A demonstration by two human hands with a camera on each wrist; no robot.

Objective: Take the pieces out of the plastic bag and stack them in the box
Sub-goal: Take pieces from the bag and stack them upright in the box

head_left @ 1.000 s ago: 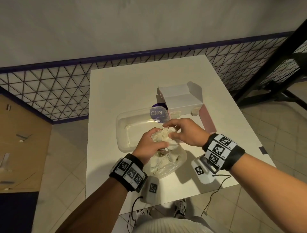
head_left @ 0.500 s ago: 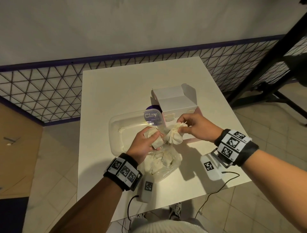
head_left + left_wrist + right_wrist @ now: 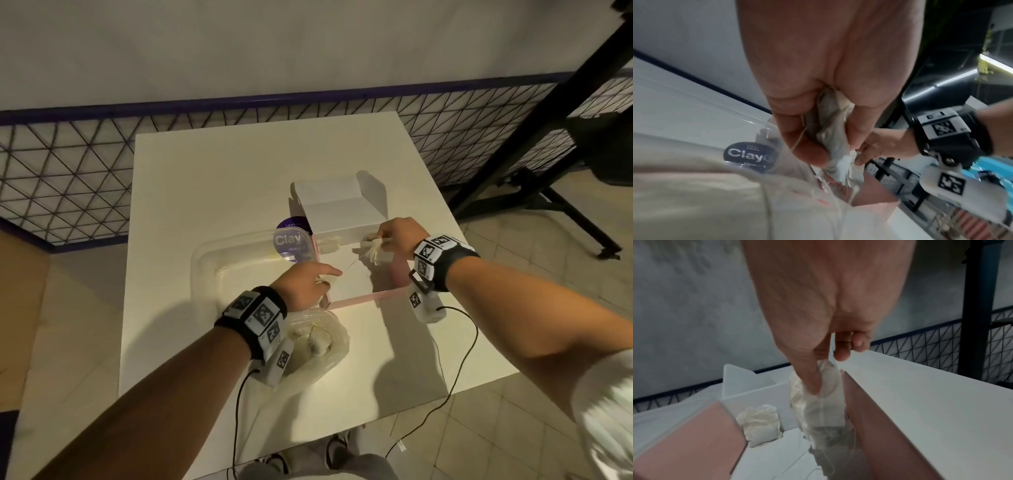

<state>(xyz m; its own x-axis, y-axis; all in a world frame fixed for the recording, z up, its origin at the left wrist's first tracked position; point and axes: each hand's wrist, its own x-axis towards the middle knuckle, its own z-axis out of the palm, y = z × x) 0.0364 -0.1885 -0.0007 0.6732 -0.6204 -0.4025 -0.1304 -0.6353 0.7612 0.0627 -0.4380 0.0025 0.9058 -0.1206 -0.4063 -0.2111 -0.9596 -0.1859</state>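
- Nearest the person, the crumpled clear plastic bag (image 3: pixel 317 346) lies on the square white table (image 3: pixel 212 178) close to its near edge, with pale pouches visible inside it; the left wrist band partly covers it.
- The left hand (image 3: pixel 303 284) hovers at the near-left corner of the shallow pink-walled cardboard box (image 3: pixel 363 298). Only the left wrist view shows its grip: thumb and fingers curled round a bunch of small whitish fabric pouches with thin strings (image 3: pixel 830 129), the threads dangling down.
- The right hand (image 3: pixel 399 236) is over the box's far-right side. The right wrist view shows what the head view blurs: thumb and forefinger pinching a cluster of pale string-tied pouches (image 3: pixel 818 395) that hangs inside the box beside the right wall, above the white floor.
- That same view shows one crumpled white pouch (image 3: pixel 758 423) already lying against the far-left inner corner.
- Left of the box sits a clear rectangular plastic tub with a dark round "Clay" label (image 3: pixel 289 240), touching or just beside the box wall.
- The white box lid (image 3: pixel 339 205) stands open behind.
- The far half of the table is bare up to its edge; a black wire-mesh fence (image 3: pixel 68 178) runs behind.
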